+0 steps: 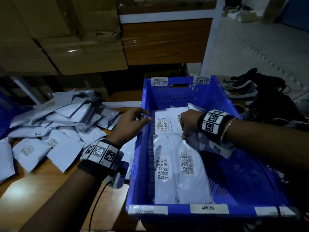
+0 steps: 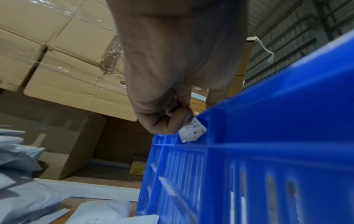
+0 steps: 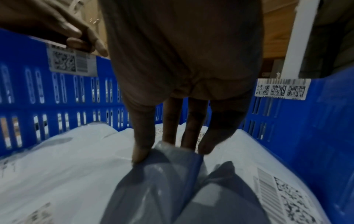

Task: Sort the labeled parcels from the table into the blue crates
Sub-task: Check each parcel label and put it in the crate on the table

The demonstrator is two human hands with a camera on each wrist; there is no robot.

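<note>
The blue crate [image 1: 138,164] stands on the table's right side, with several white labeled parcels [image 1: 165,173] lying flat inside it. My right hand [image 1: 185,129] is down in the crate and pinches the edge of a grey parcel [image 3: 162,189] between thumb and fingers [image 3: 141,145], just above the white ones. My left hand [image 1: 147,116] is at the crate's left rim [image 2: 268,121]; its fingers drape over the top and the thumb lies against the outside. A pile of grey-white parcels [image 1: 58,123] covers the table to the left.
Wrapped cardboard boxes [image 1: 66,39] are stacked behind the table [image 1: 41,190]. A white post [image 1: 210,39] rises behind the crate. Dark cloth and shoes [image 1: 267,97] lie on the floor to the right. A black cable [image 1: 97,198] hangs from my left wrist.
</note>
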